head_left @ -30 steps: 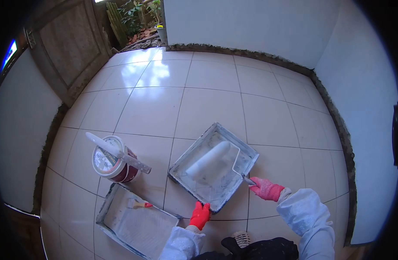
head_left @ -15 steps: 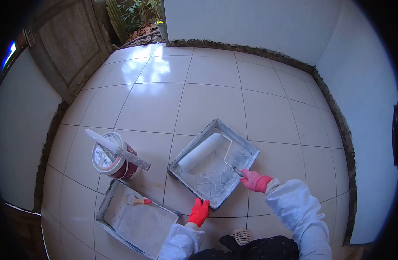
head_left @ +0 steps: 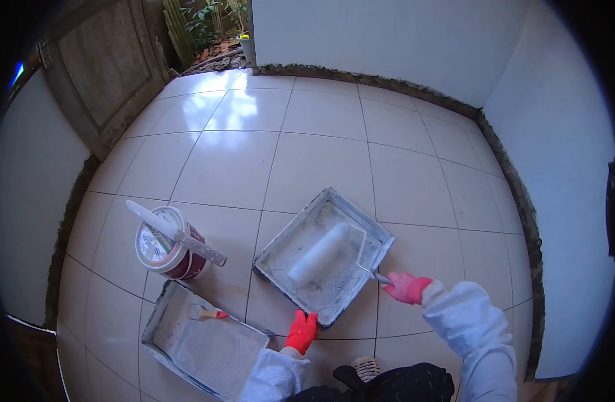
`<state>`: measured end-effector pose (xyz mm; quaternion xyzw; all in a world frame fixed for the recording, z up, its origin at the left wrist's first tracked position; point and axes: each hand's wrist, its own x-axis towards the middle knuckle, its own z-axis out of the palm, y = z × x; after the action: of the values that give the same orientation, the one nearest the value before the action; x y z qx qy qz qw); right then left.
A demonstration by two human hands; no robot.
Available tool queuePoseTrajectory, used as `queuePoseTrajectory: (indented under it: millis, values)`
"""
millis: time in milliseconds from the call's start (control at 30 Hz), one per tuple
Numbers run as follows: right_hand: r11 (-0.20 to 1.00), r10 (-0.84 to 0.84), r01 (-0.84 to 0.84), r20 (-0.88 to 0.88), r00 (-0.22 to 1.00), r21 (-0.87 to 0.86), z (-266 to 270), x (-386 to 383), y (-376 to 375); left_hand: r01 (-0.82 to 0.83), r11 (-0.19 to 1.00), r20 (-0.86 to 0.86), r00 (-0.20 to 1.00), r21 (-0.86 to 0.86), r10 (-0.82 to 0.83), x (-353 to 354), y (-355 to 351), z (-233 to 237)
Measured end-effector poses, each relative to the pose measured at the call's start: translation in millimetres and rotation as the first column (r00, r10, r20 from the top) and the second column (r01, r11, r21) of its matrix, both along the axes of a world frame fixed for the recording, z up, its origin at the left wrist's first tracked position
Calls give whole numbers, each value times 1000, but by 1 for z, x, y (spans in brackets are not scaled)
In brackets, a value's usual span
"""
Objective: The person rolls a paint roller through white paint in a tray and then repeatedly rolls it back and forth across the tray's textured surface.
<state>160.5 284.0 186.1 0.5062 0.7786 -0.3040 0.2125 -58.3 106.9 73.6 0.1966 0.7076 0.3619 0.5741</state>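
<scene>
My right hand [head_left: 406, 289], in a pink-red glove, is closed round the handle of a paint roller [head_left: 319, 256]. The white roller lies over the middle of a paint-stained tray [head_left: 382, 249], blurred a little by motion. At the tray's near corner my left hand [head_left: 302, 331], in a red glove, grips the rim. A second tray [head_left: 254, 335] sits to the left, with a small brush [head_left: 209, 313] with a red-tipped handle resting inside it.
A lidded paint bucket [head_left: 163, 248] with a long flat tool [head_left: 176, 233] across its top stands behind the left tray. White walls [head_left: 388, 40] with a rough dark base edge enclose the tiled floor. A wooden door [head_left: 103, 63] is at upper left.
The roller has moved right and toward me across the tray, away from its left side. My right hand has shifted right with the handle. My left hand remains at the tray's corner.
</scene>
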Motion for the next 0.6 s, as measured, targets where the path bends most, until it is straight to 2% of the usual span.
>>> queuePoseTrajectory:
  millis: [133,233,367,467,600]
  values:
    - [991,80,-67,-112,990,118,-34,-38,21,-25,999,-29,999,20,25,3,-4,-13]
    - [992,58,-46,-100,993,116,-32,-25,16,-45,999,-3,999,24,45,3,-5,-11]
    - [999,42,-43,39,998,23,1,32,-7,-44,999,9,999,11,43,2,-2,-3]
    - [999,32,-30,120,992,-22,12,45,-13,-40,999,21,999,19,40,1,-2,-5]
    - [998,-43,45,56,998,-33,8,-5,-1,7,1000,-20,1000,9,-7,0,-2,-11]
